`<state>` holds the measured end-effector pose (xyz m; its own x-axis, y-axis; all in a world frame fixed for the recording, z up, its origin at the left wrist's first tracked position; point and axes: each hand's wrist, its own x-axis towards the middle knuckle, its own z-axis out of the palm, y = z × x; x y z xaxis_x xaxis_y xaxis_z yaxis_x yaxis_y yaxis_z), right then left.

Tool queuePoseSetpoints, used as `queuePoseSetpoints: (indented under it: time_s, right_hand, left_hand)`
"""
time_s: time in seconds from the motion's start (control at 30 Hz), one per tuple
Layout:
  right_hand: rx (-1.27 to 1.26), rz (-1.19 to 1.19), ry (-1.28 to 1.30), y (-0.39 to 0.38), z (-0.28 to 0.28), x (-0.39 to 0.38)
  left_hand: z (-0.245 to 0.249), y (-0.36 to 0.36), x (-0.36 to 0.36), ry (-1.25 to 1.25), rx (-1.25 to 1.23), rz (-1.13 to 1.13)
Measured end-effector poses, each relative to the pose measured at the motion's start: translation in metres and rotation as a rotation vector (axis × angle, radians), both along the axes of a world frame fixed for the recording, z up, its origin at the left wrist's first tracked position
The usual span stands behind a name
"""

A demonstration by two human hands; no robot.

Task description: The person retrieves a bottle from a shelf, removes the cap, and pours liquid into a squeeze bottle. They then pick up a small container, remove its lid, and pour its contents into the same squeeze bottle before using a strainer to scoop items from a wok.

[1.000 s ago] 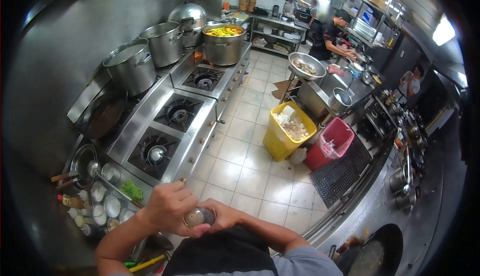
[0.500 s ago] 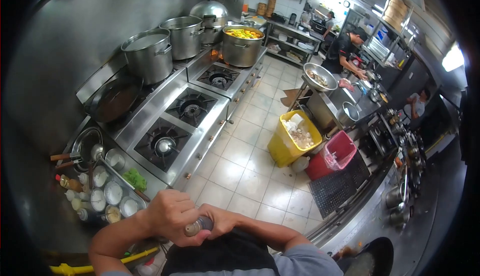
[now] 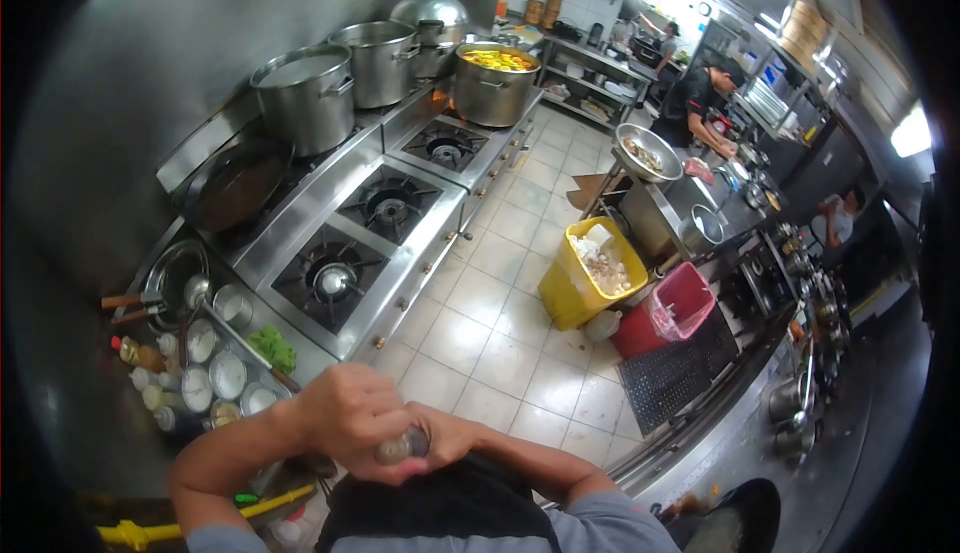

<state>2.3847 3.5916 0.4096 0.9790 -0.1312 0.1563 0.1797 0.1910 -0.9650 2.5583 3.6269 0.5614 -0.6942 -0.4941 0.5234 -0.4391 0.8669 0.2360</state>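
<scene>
- Clock centred on the bottle, 12 = top of view.
- Bottle [image 3: 405,445] is low in front of the apron [image 3: 440,503], gripped between both hands; fingers cover most of it, label unreadable.
- Left hand [image 3: 350,413]: fist curled tight, fingers folded over its side of the bottle. Right hand [image 3: 449,435]: wrapped round the other side. No visible gap in either grip.
- Probably two-handed and close to the body for steadiness.
- Cups [image 3: 228,376] at 10, bunched beside the stove [image 3: 418,301], likely for quick reach; left forearm runs just beside them.
- Ladle [image 3: 243,341] lies at 10, handle pointing at left hand: snag risk.
- Stove's front edge starts at 11, runs past 12.
- Tile floor [image 3: 470,338] at 1, main room for moving; yellow bin [image 3: 557,288] at 1–2 and red bin [image 3: 632,333] at 2 bound it.
</scene>
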Motion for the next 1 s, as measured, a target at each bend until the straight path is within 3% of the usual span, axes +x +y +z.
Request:
queuePoseSetpoints:
  time_s: [0.07,0.13,0.2,0.23,0.27,0.33,0.47,0.57,0.63,0.73,0.83,0.9,1.0]
  right_hand:
    - [0.009,-0.226,0.000,0.001,0.015,-0.001]
    - [0.016,-0.267,0.031,-0.009,0.002,-0.001]
    - [0.250,-0.345,0.129,-0.005,0.014,0.001]
    - [0.110,-0.356,0.142,-0.007,0.003,-0.001]
    - [-0.144,-0.290,0.208,-0.017,-0.034,-0.017]
    - [-0.142,-0.154,0.248,-0.011,-0.048,0.005]
    - [-0.307,-0.309,0.356,-0.001,-0.041,0.042]
    - [-0.122,-0.241,0.336,0.022,-0.027,0.088]
    - [-0.243,-0.122,0.311,0.018,-0.051,0.105]
    - [-0.485,-0.275,0.241,0.024,-0.065,0.123]
    - [-0.349,-0.270,0.402,0.017,-0.092,0.120]
    - [-0.344,-0.295,0.414,0.017,-0.103,0.114]
    - [-0.269,-0.386,0.502,0.015,-0.130,0.105]
  left_hand:
    - [-0.001,0.000,0.007,-0.078,-0.019,0.155]
    - [-0.009,-0.001,0.011,-0.014,-0.021,0.289]
    - [-0.025,0.010,0.019,0.056,0.101,0.393]
    - [-0.041,0.015,0.021,0.128,0.140,0.410]
    - [-0.057,0.021,0.019,0.192,0.186,0.436]
    - [-0.077,0.034,0.025,0.299,0.239,0.476]
    - [-0.097,0.061,0.052,0.368,0.327,0.622]
    - [-0.120,0.093,0.074,0.476,0.320,0.820]
    - [-0.126,0.116,0.095,0.493,0.330,0.897]
    - [-0.129,0.158,0.135,0.532,0.439,1.245]
    - [-0.154,0.200,0.180,0.534,0.347,1.592]
    - [-0.164,0.225,0.207,0.663,0.381,1.729]
    - [-0.197,0.255,0.249,0.654,0.307,1.922]
